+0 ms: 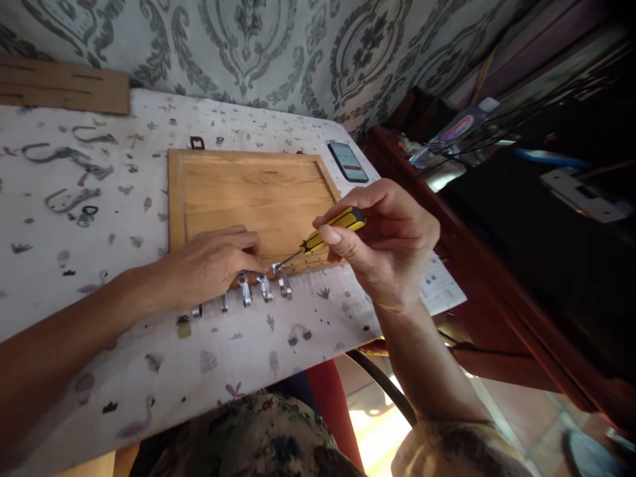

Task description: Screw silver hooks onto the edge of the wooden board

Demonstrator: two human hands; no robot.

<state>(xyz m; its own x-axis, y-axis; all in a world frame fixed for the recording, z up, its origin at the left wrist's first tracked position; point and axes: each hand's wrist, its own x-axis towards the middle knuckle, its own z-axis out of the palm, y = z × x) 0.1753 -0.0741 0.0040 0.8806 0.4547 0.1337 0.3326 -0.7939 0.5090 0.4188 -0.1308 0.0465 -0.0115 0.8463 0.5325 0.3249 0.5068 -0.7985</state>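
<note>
- Wooden panel (248, 192): lies flat at mid-scene on the cloth-covered surface (223, 344)
- Metal hooks (265, 289): five visible, set in a row along the panel's near edge; those at the left partly hidden behind the left hand (218, 262)
- Right hand (392, 238): closed on a yellow-and-black screwdriver (342, 220), handle between thumb and fingers, shaft slanting down to the left
- Screwdriver tip: at the upper end of the rightmost hook; seating in a screw too small to confirm
- Left hand: fingers bent at the near edge, beside the hooks; whether it pinches anything cannot be told
- Progress, as judged: hooks to the left appear positioned, tightness unverified; fixing of the rightmost judged incomplete
- Near edge, right of the row: small dark marks (311, 263), nature undetermined
- Surface, left side: curved metal pieces (74, 202) lying loose, well apart from the panel
- Far right corner of the panel: smartphone (349, 162) just beside it
</note>
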